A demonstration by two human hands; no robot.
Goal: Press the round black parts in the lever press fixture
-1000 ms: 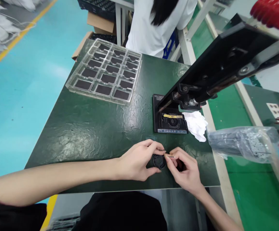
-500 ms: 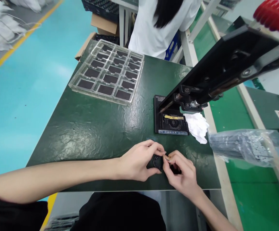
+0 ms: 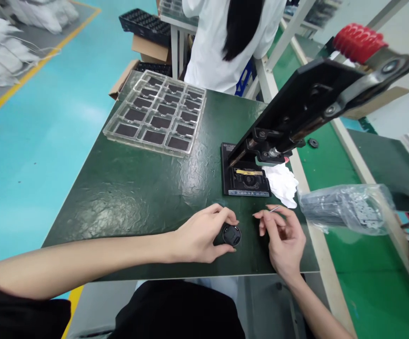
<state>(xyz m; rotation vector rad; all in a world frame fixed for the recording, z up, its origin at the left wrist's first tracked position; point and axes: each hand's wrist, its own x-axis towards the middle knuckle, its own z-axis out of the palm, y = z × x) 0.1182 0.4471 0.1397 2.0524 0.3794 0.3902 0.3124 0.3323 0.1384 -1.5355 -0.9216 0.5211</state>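
Observation:
Near the table's front edge, my left hand [image 3: 207,234] is closed around a small round black part [image 3: 232,235], thumb and fingers on its rim. The part's face points up and shows a dark recessed middle. To its right, my right hand [image 3: 284,238] is raised above the table, pinching a thin silvery pin [image 3: 274,209] between its fingers. Just beyond both hands stands a black hand press [image 3: 260,141]. Its base [image 3: 248,192] carries a labelled front strip and a fixture with a piece of yellow tape.
A clear plastic tray [image 3: 139,135] with dark rectangles in its compartments lies at the back left. White cloth [image 3: 282,183] is bunched beside the press. A bag of thin rods [image 3: 341,209] rests on the green conveyor [image 3: 357,256]. A person in white [image 3: 207,56] sits beyond the table.
My right hand has moved right and up, away from the round black part, with the thin pin in its fingers. My left hand keeps its hold. The view has shifted slightly.

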